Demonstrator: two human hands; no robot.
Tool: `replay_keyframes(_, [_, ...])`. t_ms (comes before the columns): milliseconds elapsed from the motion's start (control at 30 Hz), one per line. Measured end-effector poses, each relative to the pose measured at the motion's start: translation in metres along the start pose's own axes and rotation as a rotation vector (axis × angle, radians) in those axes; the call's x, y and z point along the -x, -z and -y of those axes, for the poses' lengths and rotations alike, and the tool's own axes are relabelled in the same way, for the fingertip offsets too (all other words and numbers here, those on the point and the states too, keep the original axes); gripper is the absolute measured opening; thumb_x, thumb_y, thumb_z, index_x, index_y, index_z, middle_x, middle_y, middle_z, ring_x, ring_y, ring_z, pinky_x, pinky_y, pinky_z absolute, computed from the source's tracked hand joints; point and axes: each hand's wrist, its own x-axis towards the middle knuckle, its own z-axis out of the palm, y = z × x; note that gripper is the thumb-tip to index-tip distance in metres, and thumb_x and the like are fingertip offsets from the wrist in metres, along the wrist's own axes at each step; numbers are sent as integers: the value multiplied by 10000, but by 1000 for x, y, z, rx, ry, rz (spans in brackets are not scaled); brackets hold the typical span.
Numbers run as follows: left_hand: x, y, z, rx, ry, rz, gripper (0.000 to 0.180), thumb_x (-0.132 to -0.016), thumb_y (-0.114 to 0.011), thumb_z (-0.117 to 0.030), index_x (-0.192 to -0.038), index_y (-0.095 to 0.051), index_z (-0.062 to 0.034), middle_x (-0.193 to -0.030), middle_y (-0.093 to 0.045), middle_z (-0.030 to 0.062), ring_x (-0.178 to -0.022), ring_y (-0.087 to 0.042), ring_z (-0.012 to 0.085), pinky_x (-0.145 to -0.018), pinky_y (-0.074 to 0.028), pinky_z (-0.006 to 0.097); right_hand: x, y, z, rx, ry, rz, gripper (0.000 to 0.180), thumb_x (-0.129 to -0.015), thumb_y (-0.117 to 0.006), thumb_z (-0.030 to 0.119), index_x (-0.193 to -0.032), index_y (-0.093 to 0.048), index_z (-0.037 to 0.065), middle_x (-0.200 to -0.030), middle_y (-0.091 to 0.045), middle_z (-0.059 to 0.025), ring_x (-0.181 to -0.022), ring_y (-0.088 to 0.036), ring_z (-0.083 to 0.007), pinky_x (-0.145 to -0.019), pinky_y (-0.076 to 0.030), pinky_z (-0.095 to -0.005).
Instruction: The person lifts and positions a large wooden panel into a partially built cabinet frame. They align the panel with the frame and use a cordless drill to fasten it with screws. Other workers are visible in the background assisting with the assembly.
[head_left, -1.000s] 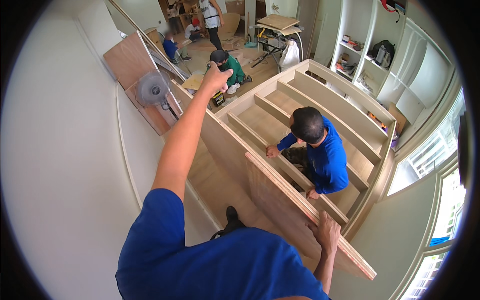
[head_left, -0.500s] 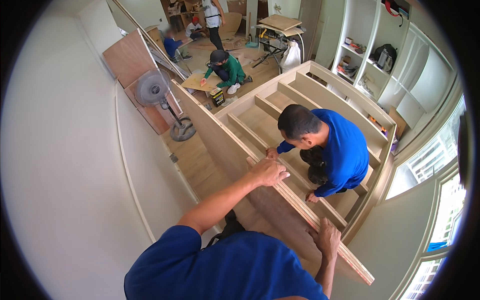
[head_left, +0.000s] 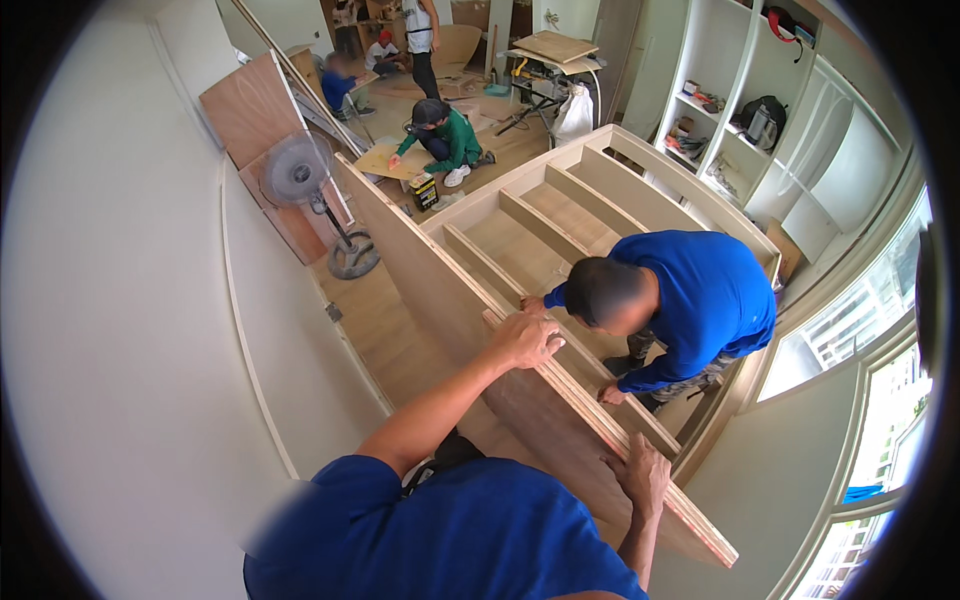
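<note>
My left hand (head_left: 524, 340) is wrapped over the top edge of a long plywood panel (head_left: 440, 260) that stands on edge in front of me. Farther along the same edge, on the right, my right hand (head_left: 643, 474) grips it with the fingers on my side. Layered ply shows along the top, where a shorter strip (head_left: 600, 410) lies against the panel between my hands. Behind the panel is a large wooden frame (head_left: 560, 225) with several parallel slats. Inside it a co-worker in a blue shirt (head_left: 690, 290) bends over, both hands on a slat close to the panel.
A pedestal fan (head_left: 300, 175) stands by the left wall near leaning boards (head_left: 245, 110). Beyond the frame, a person in green (head_left: 455, 140) crouches over a thin board, beside a black and yellow can (head_left: 424, 190). White shelving (head_left: 735, 90) and windows (head_left: 840, 340) line the right.
The co-worker in blue has shifted right, stooping lower with hips raised out of the squat. My hands keep their hold on the panel. The view has shifted slightly.
</note>
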Motion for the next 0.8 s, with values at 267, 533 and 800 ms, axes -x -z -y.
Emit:
replay_keyframes(267, [2, 5, -4, 46, 19, -17, 325, -981, -698, -348, -1095, -764, -51, -910, -784, 189, -883, -755, 413, -821, -587, 533, 1, -3, -3, 2, 36, -18, 571, -828, -888, 473, -1145, -634, 72, -1048, -754, -155, -1003, -731, -403, -823, -525, -538])
replay_keyframes(533, [-2, 10, -8, -10, 71, 84, 308, -984, -668, -335, -1103, -773, -71, -927, -787, 196, -897, -757, 411, -846, -587, 534, 1, 0, 0, 0, 40, -27, 573, -830, -884, 470, -1169, -634, 82, -1055, -745, -142, -1025, -730, -387, -834, -535, -531])
replay_keyframes(800, [1, 13, -7, 37, 47, 52, 332, -996, -673, -342, -1112, -772, -47, -949, -788, 209, -924, -759, 415, -867, -588, 532, 0, -5, -3, -27, 65, -63, 544, -825, -892, 458, -1129, -653, 75, -1019, -741, -130, -1022, -732, -374, -845, -537, -521])
